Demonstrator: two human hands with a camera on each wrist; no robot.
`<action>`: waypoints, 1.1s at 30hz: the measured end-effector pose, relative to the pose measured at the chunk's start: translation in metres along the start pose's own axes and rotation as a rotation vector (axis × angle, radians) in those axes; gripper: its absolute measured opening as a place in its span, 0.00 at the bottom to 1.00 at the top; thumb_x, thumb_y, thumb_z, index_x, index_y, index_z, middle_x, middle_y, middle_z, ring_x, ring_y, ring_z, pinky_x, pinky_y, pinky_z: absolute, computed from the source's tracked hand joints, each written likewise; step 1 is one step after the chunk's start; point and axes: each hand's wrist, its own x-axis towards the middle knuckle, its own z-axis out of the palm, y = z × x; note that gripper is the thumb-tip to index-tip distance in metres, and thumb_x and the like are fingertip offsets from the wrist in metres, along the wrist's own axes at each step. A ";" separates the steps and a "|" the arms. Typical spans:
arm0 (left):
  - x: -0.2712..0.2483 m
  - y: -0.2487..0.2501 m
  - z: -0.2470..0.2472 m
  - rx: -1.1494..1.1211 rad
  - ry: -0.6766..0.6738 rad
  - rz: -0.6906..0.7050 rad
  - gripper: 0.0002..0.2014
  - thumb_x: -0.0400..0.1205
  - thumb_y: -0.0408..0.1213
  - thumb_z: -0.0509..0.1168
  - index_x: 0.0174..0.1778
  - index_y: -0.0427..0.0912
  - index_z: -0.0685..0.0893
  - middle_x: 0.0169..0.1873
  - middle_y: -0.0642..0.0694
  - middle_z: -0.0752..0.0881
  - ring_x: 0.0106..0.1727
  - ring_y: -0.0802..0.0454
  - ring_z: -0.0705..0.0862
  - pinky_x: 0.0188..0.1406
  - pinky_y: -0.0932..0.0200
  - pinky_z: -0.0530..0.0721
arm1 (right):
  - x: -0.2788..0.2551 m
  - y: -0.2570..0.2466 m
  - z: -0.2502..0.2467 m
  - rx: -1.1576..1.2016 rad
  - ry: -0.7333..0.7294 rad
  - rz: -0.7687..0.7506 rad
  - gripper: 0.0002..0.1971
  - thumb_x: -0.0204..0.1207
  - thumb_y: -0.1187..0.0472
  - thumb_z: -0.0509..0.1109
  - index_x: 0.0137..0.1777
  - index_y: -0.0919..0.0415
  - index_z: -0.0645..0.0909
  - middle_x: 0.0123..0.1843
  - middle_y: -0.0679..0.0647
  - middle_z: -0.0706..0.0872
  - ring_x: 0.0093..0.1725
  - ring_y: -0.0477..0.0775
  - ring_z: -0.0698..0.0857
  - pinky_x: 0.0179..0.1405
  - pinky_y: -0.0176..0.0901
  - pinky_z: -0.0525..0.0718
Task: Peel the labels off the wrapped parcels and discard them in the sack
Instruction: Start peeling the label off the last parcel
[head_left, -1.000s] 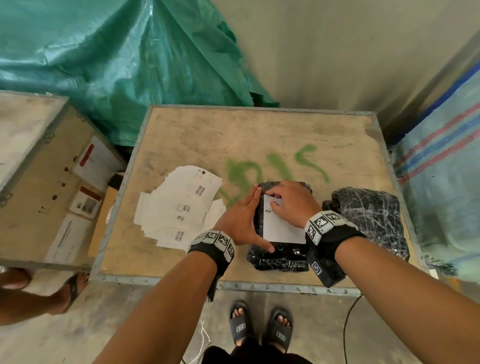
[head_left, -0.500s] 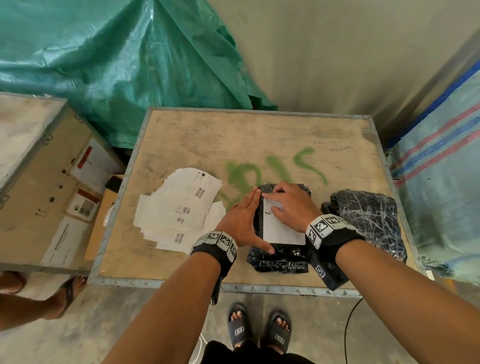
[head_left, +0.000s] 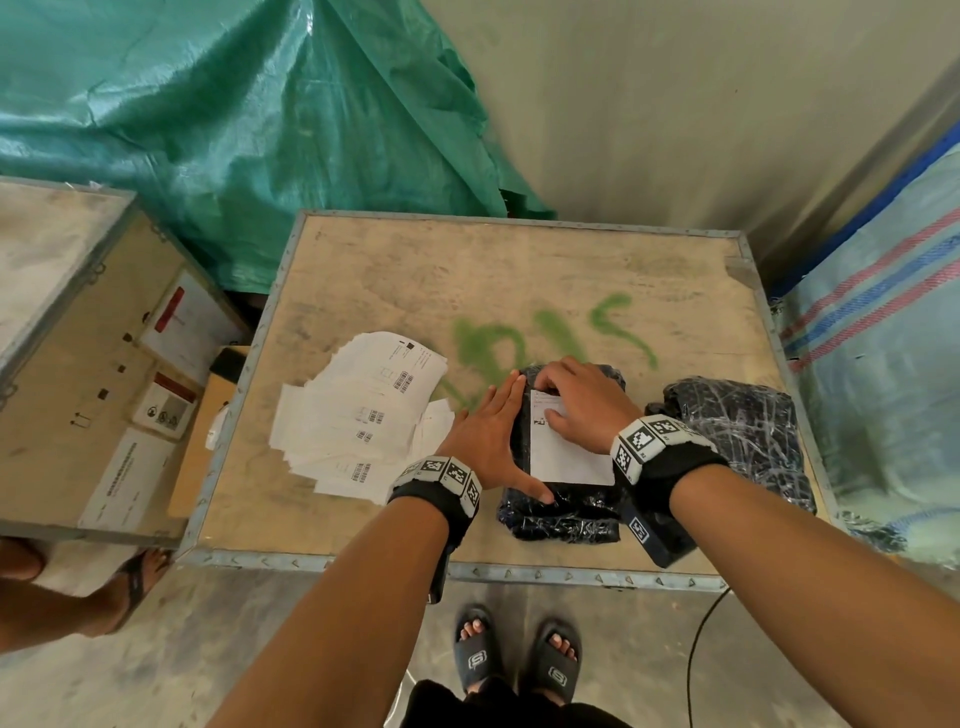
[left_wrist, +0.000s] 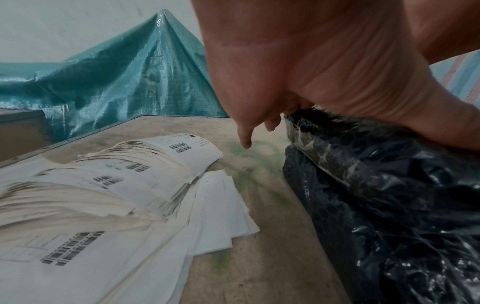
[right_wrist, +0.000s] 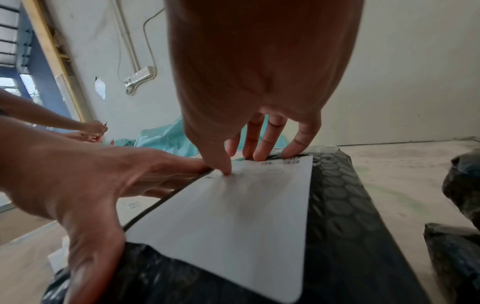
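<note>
Lying flat on a black wrapped parcel near the front edge of the wooden crate top, a white label shows small print and a barcode along its far edge, too small to read. Green spray-painted marks cross the middle of the crate top; they cannot be read with certainty. The parcel is wrapped in glossy, crinkled black film with a bubble pattern beneath. The left hand rests against the parcel's left side, fingers straight and together, thumb stretched along its near end. The right hand lies on the label, its fingertips bent down at the label's far edge and the thumb pressing on the paper; whether any corner is pinched cannot be told. A second black parcel sits just beside it toward the right edge. A fanned pile of white barcoded sheets lies toward the left edge. A woven sack with red and blue stripes stands to the right of the crate.
</note>
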 end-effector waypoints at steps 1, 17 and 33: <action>0.000 0.000 0.000 -0.007 0.000 -0.002 0.80 0.50 0.79 0.74 0.86 0.52 0.29 0.86 0.58 0.34 0.89 0.46 0.41 0.81 0.27 0.60 | 0.000 0.001 0.000 -0.009 -0.007 -0.008 0.21 0.80 0.55 0.65 0.73 0.47 0.73 0.65 0.50 0.75 0.64 0.55 0.76 0.57 0.57 0.83; -0.002 0.003 -0.006 0.019 -0.069 -0.048 0.79 0.52 0.77 0.77 0.85 0.55 0.28 0.85 0.61 0.31 0.88 0.42 0.39 0.80 0.24 0.58 | -0.012 0.008 0.001 0.060 0.080 -0.070 0.14 0.81 0.54 0.69 0.65 0.50 0.83 0.59 0.49 0.79 0.63 0.53 0.76 0.58 0.45 0.76; 0.005 0.007 -0.007 0.069 -0.084 -0.085 0.81 0.49 0.79 0.75 0.84 0.54 0.26 0.85 0.61 0.31 0.89 0.43 0.43 0.79 0.24 0.62 | -0.050 0.036 0.000 0.051 0.137 0.176 0.23 0.83 0.49 0.66 0.75 0.54 0.76 0.71 0.51 0.76 0.70 0.56 0.77 0.68 0.51 0.78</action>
